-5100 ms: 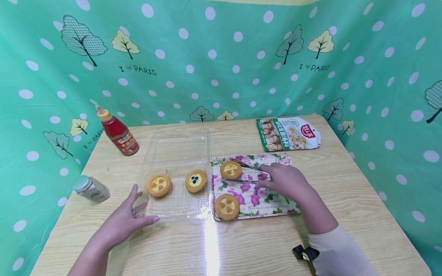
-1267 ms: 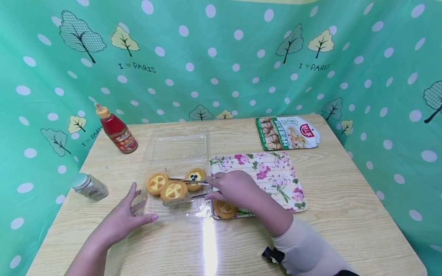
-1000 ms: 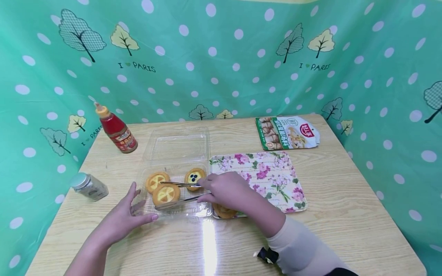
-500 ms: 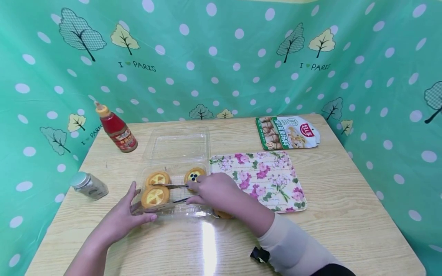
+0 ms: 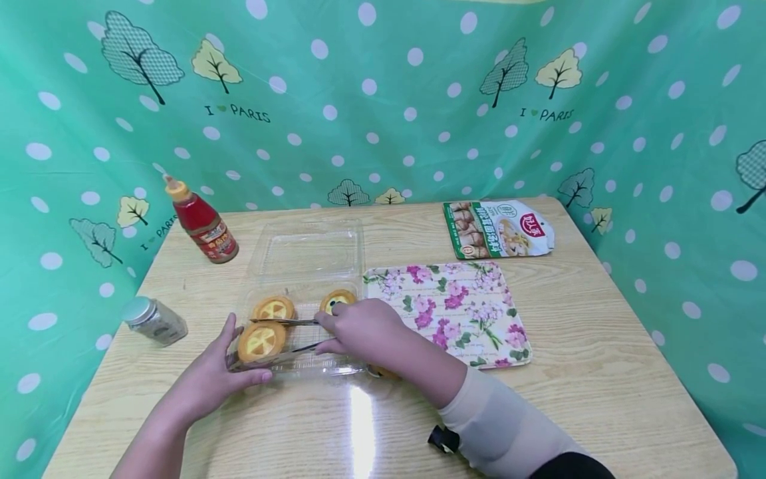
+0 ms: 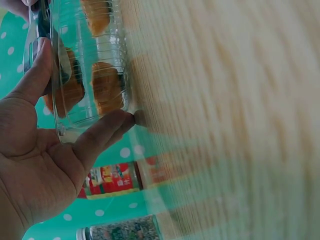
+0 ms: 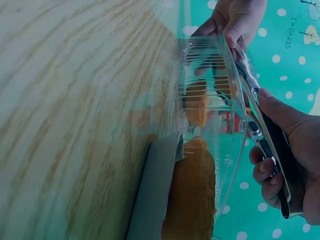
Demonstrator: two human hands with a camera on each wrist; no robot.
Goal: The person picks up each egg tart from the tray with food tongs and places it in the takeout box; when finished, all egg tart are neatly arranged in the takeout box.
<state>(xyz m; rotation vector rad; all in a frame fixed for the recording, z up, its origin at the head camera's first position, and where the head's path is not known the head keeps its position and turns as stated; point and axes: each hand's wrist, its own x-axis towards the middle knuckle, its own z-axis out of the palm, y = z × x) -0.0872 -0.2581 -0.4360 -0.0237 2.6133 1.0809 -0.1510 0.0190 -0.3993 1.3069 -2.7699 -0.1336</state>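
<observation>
My left hand (image 5: 212, 379) rests at the front left corner of a clear plastic clamshell box (image 5: 311, 366), thumb and fingers spread along its sides. My right hand (image 5: 368, 332) grips metal tongs (image 5: 290, 322), whose arms stand on either side of a golden tart (image 5: 261, 342) with a wedge pattern, at the box's left front. Behind it in the box sits a similar tart (image 5: 273, 307). A tart with dark berries (image 5: 335, 299) is at the box's right, partly hidden by my right hand. Another tart (image 5: 383, 372) on the tray's front left corner is mostly covered by my right arm.
The box's lid (image 5: 311, 249) lies open toward the back. Right of the box is a flowered tray (image 5: 461, 306), with a green and white food pouch (image 5: 499, 229) behind it. A red sauce bottle (image 5: 206, 226) and a small jar (image 5: 155, 322) stand at the left.
One patterned tart has gone from the tray into the box, carried by the tongs. Over the last second it has moved leftward and forward to the box's front left. My left hand stays put.
</observation>
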